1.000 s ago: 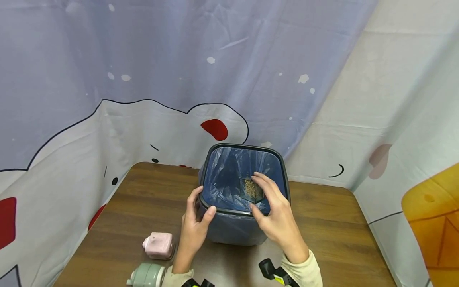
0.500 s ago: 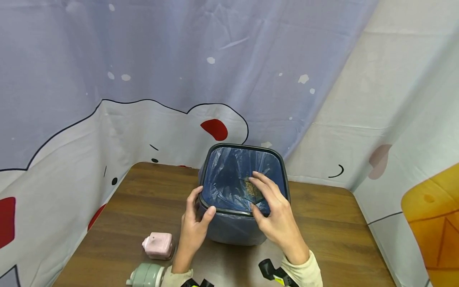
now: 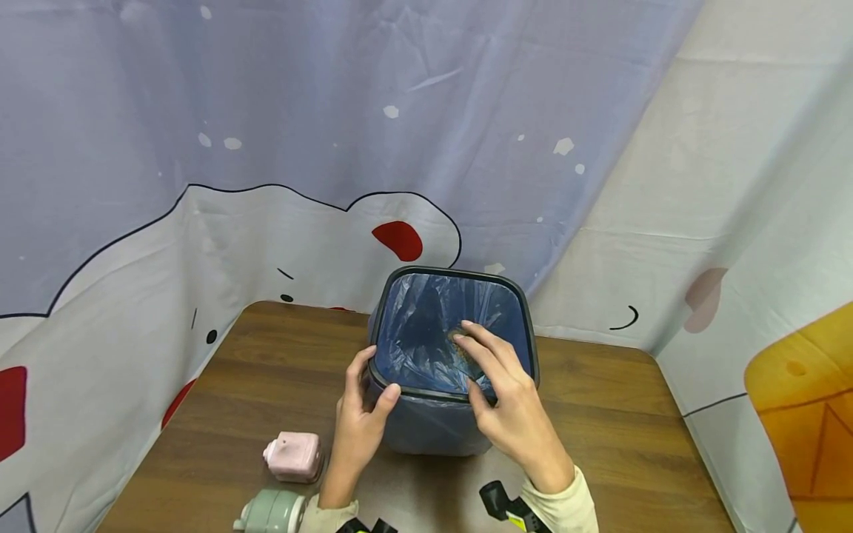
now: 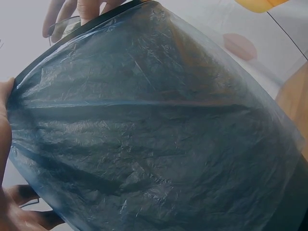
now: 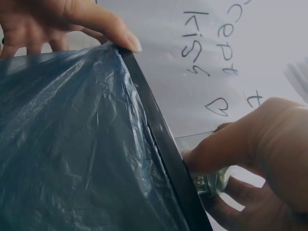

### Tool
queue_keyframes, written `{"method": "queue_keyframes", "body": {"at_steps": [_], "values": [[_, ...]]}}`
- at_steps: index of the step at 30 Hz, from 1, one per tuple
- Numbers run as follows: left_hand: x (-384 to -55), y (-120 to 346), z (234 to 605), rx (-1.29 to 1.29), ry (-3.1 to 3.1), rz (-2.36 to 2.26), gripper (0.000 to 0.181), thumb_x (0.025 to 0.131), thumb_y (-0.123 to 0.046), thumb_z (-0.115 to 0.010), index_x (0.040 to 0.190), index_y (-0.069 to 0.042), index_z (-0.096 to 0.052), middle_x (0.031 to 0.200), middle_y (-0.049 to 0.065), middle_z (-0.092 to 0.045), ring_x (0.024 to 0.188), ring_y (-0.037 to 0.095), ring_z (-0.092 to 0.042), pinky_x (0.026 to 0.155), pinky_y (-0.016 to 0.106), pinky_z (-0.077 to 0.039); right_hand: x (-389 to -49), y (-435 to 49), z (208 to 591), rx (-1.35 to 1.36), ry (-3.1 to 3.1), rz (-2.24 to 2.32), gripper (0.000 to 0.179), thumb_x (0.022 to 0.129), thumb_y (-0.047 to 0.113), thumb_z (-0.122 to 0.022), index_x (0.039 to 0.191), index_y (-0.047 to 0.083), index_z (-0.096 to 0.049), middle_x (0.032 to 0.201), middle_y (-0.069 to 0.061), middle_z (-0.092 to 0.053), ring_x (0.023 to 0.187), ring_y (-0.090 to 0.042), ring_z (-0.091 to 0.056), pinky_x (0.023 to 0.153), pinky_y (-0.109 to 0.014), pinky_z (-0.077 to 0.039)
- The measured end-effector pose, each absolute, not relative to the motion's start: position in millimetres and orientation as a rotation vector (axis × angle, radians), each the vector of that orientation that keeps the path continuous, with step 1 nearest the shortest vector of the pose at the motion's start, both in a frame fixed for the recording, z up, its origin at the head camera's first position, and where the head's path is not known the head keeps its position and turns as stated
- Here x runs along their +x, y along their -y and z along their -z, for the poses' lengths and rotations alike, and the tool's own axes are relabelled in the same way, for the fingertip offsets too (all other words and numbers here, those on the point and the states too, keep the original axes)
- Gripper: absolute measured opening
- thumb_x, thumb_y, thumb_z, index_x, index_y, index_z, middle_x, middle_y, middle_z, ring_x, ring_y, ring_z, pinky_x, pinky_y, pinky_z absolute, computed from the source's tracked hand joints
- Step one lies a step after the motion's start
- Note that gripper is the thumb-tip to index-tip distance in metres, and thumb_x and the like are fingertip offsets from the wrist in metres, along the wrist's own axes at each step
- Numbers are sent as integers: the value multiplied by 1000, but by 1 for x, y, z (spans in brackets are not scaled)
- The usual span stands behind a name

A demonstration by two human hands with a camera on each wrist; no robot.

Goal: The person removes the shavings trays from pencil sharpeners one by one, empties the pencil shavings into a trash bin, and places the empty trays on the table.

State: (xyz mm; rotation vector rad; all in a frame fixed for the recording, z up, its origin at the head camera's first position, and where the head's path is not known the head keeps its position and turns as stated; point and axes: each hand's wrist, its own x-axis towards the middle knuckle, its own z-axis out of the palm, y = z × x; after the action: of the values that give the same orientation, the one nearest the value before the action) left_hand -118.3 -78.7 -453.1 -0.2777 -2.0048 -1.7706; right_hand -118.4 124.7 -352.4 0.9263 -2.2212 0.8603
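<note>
"Kiss" [image 5: 195, 43], "cept" [image 5: 232, 38] on wht cloth [image 5: 161, 62].

In front of you hangs a big cloth [image 3: 266, 89]. It is soft purple up high, with little white spots, and white lower down and to your right. You can see a red patch [image 3: 398, 240], a pink patch [image 3: 706, 300] and a big orange shape [image 3: 813, 355] at the right edge. Your table [image 3: 620, 414] is brown wood with round corners, and pale light [image 3: 400, 474] shines on it near you.
</note>
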Motion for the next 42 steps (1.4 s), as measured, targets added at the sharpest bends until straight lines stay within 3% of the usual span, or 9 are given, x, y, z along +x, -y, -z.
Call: {"method": "queue_keyframes", "body": {"at_steps": [5, 9, 18, 27, 36, 42], "values": [[-110, 76, 434, -285, 1992, 1756, 61, 82, -1, -62, 136, -6, -35, 128, 26, -48, 114, 37, -50, 86, 16, -41, -118, -125, 352, 958, 2223, -829, 67, 68, -18, -60, 129, 9, -52, 139, -5, -42, 125, -24, -40, 95, -24, -35], [-108, 76, 429, -273, 2005, 1756, 60, 82, -1, -62, 135, -4, -35, 128, 27, -48, 114, 37, -49, 87, 14, -40, -117, -124, 351, 976, 2204, -816, 68, 67, -20, -58, 128, 9, -52, 139, -5, -42, 124, -25, -40, 94, -24, -35], [-108, 75, 431, -272, 2004, 1765, 60, 82, -2, -62, 136, -7, -35, 128, 26, -48, 115, 37, -49, 89, 15, -39, -118, -121, 351, 1013, 2080, -781, 53, 72, -19, -48, 120, 3, -58, 133, -11, -48, 119, -30, -45, 101, -32, -33], [-109, 75, 432, -285, 1987, 1767, 60, 82, -1, -62, 136, -6, -35, 128, 27, -48, 114, 39, -49, 88, 14, -39, -115, -121, 354, 979, 2117, -763, 57, 71, -18, -46, 120, 10, -60, 137, -15, -43, 122, -30, -43, 98, -25, -34], [-108, 76, 431, -276, 2000, 1741, 60, 82, -1, -62, 135, -6, -36, 125, 26, -51, 110, 38, -52, 84, 34, -48, -114, -119, 355, 999, 2108, -755, 57, 71, -18, -46, 119, 9, -60, 135, -16, -44, 120, -30, -44, 100, -29, -34], [-108, 76, 431, -265, 2005, 1737, 60, 81, -1, -63, 135, -7, -36, 126, 25, -50, 111, 38, -52, 85, 30, -46, -115, -118, 353, 993, 2082, -774, 50, 75, -15, -48, 119, 6, -59, 135, -13, -45, 119, -30, -44, 100, -28, -33]]}}
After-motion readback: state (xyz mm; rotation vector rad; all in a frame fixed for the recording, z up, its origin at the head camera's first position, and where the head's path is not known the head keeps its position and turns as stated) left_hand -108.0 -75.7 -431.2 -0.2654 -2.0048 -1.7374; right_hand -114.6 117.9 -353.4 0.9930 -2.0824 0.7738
